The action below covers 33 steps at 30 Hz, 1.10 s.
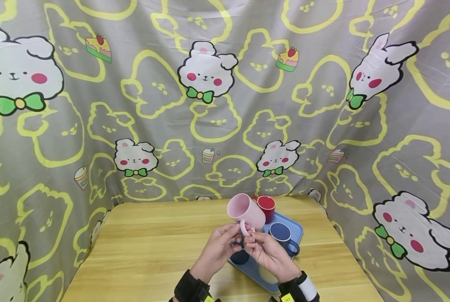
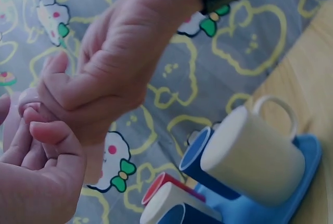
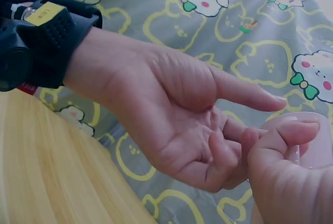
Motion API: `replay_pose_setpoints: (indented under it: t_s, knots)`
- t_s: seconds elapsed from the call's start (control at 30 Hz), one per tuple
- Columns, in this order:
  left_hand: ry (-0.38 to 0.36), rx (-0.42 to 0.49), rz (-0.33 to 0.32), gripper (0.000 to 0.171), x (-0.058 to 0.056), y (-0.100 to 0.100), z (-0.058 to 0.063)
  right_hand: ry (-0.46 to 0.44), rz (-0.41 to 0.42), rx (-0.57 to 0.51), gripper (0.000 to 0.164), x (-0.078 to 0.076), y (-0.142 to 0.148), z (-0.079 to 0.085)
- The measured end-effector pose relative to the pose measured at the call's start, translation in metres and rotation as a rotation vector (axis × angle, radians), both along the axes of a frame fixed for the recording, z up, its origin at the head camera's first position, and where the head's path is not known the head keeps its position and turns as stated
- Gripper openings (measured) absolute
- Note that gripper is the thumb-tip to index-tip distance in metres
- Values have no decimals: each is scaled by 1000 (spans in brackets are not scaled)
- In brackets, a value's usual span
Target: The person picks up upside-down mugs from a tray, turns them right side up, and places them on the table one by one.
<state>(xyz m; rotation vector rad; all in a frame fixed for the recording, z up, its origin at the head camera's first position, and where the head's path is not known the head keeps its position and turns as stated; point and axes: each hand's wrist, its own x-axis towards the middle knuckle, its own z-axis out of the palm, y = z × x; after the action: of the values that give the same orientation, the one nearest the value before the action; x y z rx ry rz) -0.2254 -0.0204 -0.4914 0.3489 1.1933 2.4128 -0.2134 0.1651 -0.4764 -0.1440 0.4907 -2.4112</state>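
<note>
A pink mug [image 1: 250,213] is held in the air above the blue tray [image 1: 296,224], tilted so that its mouth faces up and left. My right hand [image 1: 270,253] pinches its handle [image 1: 244,228] near the lower end. With thumb and fingers, my left hand [image 1: 216,248] holds the handle near its upper part. The left wrist view shows both hands' fingers close together around the handle [image 2: 28,97]. In the right wrist view the pink mug [image 3: 315,146] is partly covered by a thumb.
On the tray stand a red mug [image 1: 266,206], a dark blue mug [image 1: 280,233] and another dark mug [image 1: 240,256], partly hidden by my hands. A cream mug [image 2: 255,161] sits there too. Wooden tabletop [image 1: 153,251] surrounds the tray; patterned curtain [image 1: 210,126] hangs behind and beside it.
</note>
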Motion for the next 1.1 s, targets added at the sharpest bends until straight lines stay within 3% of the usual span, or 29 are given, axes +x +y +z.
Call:
replay_pose_setpoints:
  t_s: [0.13, 0.33, 0.47, 0.63, 0.8, 1.1]
  knots:
    - [-36, -1, -12, 15, 1, 1, 6, 40, 9, 9, 37, 0, 0, 1]
    - [-69, -116, 78, 15, 1, 4, 9, 119, 43, 52, 37, 0, -2, 1]
    - [-66, -160, 89, 12, 2, 3, 8, 162, 33, 132, 37, 2, -3, 0]
    - [-23, -160, 53, 6, 3, 1, 8, 218, 18, 269, 36, 5, -8, -7]
    - [10, -145, 23, 12, 5, -2, 7, 221, 6, 359, 32, 4, -14, -11]
    - [28, -89, 37, 14, 4, -9, 2, 305, -40, 590, 24, 0, -15, -8]
